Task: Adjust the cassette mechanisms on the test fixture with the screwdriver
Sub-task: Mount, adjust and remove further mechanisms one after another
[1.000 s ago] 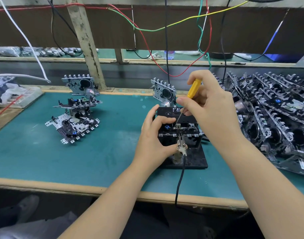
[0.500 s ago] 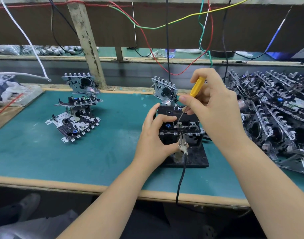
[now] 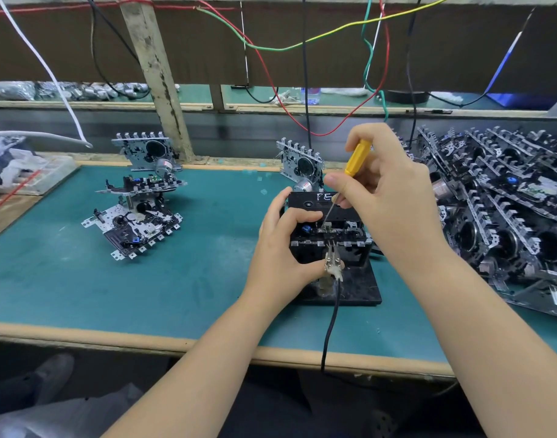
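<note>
Head view is showing one cassette mechanism [image 3: 329, 230] sitting on the test fixture [image 3: 350, 289] mid-worktop [image 3: 65, 279], being adjusted: the right hand [image 3: 387, 197] is pinching the yellow screwdriver [image 3: 356, 158], tip resting in the mechanism's middle, while the left hand [image 3: 283, 245] is gripping the mechanism's left side. Judging by the layout, three mechanisms [image 3: 138, 222] at left are looking finished, and the large pile [image 3: 504, 210] at right is probably waiting its turn, so most work is remaining.
</note>
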Available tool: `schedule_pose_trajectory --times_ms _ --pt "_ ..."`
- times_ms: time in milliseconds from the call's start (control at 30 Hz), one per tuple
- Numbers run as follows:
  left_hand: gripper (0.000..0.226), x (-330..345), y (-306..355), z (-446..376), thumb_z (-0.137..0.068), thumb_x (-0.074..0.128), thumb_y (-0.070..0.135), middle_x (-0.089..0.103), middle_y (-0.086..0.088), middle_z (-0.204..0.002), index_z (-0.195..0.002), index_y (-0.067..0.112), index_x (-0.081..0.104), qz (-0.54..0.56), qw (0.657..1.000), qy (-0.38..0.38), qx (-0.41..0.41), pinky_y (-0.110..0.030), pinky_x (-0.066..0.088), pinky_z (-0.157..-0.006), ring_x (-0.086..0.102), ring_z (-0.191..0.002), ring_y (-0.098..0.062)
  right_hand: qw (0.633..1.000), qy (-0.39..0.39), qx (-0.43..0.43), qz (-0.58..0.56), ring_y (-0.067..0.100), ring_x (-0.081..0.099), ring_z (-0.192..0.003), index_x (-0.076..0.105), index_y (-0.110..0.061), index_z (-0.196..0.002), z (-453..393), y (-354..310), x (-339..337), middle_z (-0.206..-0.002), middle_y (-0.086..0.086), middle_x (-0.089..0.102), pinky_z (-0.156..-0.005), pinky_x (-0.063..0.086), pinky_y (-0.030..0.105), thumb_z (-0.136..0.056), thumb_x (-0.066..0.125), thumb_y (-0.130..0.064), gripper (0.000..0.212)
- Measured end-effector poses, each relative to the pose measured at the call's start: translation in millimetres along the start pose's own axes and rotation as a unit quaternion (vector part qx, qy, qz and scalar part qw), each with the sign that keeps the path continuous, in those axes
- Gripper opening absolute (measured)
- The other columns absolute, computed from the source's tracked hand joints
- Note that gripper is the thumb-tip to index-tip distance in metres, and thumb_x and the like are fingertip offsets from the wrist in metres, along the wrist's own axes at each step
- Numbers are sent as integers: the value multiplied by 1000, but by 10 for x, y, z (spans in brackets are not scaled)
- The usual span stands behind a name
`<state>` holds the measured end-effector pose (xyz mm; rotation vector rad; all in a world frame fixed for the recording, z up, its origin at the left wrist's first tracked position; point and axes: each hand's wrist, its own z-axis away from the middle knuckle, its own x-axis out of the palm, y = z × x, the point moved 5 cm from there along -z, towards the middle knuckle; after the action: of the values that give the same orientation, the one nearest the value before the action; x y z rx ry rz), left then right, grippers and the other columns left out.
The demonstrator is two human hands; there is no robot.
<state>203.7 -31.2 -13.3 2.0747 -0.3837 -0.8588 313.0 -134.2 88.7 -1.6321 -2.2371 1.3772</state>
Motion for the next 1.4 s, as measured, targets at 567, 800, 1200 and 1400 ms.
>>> schedule_pose_trajectory --times_ms 567,800,1200,1400 --pt "71 0 -2 7 -64 95 19 18 22 -162 -105 57 52 6 1000 -3 -3 3 22 -99 25 -144 8 999 -1 -7 -34 25 70 -70 59 -19 -115 -93 -115 27 -76 4 65 -75 57 51 -94 70 -17 24" --pt "67 7 -10 23 -62 95 19 17 25 -162 -103 54 54 1 1000 7 23 -6 28 -107 24 -144 10 999 -46 -17 2 12 69 -86 63 -20 -114 -134 -136 11 -92 -6 69 -81 56 39 -102 59 -14 14" --pt "66 10 -70 -10 -56 93 41 20 32 -159 -111 51 59 45 998 32 35 -39 48 -104 38 -144 -6 998 -30 44 -43 9 60 -66 61 -26 -84 -171 -176 46 -75 -8 66 -67 47 20 -82 82 -16 23" --pt "72 4 -107 -10 -49 92 58 21 33 -158 -114 50 61 46 998 36 30 -43 49 -103 41 -140 0 993 22 76 -86 4 56 -67 58 -27 -81 -69 -68 31 -74 -13 63 -65 42 15 -93 72 -30 19"
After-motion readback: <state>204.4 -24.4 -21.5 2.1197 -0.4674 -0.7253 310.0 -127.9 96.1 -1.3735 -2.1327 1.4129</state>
